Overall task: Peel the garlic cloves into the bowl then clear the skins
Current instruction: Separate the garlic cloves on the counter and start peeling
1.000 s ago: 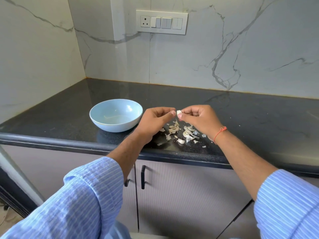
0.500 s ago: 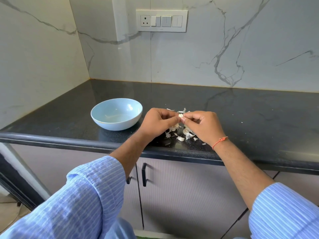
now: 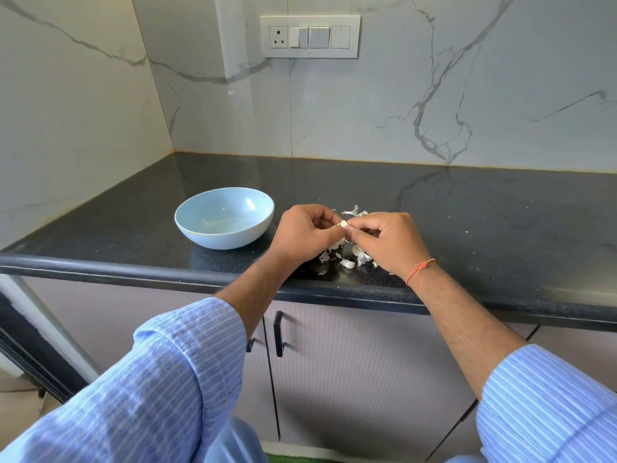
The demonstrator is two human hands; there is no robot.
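Note:
A small white garlic clove (image 3: 343, 224) is pinched between the fingertips of my left hand (image 3: 305, 232) and my right hand (image 3: 387, 242), both held just above the black countertop (image 3: 467, 222). Under and behind my hands lies a scatter of papery garlic skins (image 3: 355, 212), with a loose clove (image 3: 348, 263) among them near the front edge. The pale blue bowl (image 3: 200, 238) stands to the left of my left hand; a pale piece lies on its bottom, too faint to name.
The counter's rounded front edge (image 3: 133, 272) runs just below my wrists. Marble walls close the back and left side. A switch panel (image 3: 310, 36) hangs on the back wall. Cabinet doors with black handles (image 3: 278, 334) are below.
My two hands have closed together on the clove and sunk a little toward the skins. The view has tilted slightly; the bowl has not moved.

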